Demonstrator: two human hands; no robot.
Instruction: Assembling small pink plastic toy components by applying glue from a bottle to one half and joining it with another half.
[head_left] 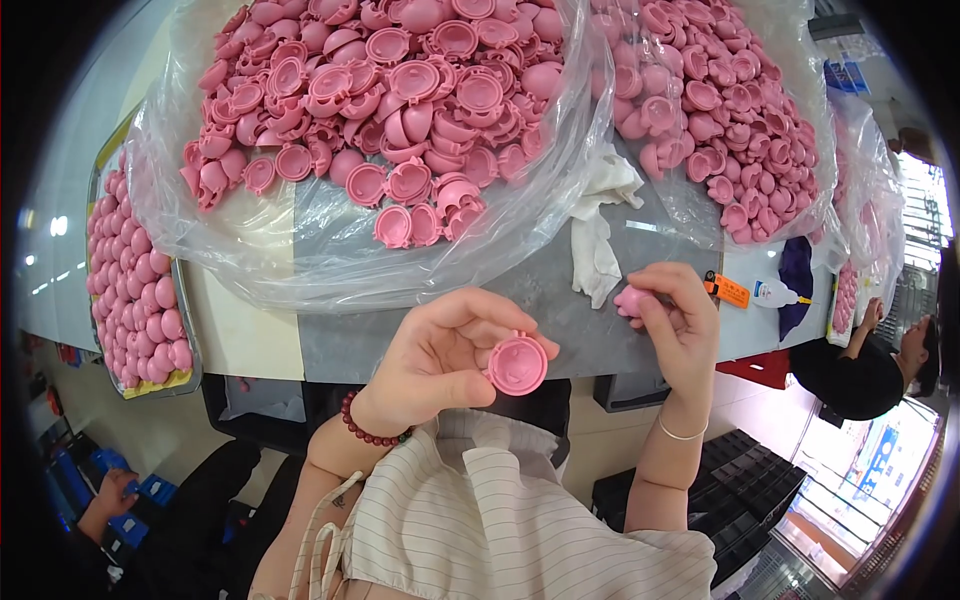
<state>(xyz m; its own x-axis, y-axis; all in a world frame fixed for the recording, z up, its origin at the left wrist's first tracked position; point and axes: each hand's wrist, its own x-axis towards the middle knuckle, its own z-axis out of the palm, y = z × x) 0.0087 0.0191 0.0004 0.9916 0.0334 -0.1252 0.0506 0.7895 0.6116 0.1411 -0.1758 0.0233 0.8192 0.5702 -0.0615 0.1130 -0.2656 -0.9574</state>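
Between the thumb and fingers of my left hand (440,350) is a pink plastic half-shell (518,364), its round hollow side facing up. My right hand (682,320), off to the right above the table edge, pinches a small knobbly pink plastic piece (630,301); the fingers partly cover it. The two pieces are apart. Beyond my left hand, a heap of pink half-shells (410,80) lies on a clear plastic bag (370,285). A second heap of smaller pink pieces (740,130) lies farther right, also on clear plastic.
A tray of pink domed pieces (135,290) stands at the left. Right of centre are a crumpled white cloth (593,250), an orange tool (727,290) and a white bottle (772,293). Black crates (735,490) stand below. Other people sit at far right and lower left.
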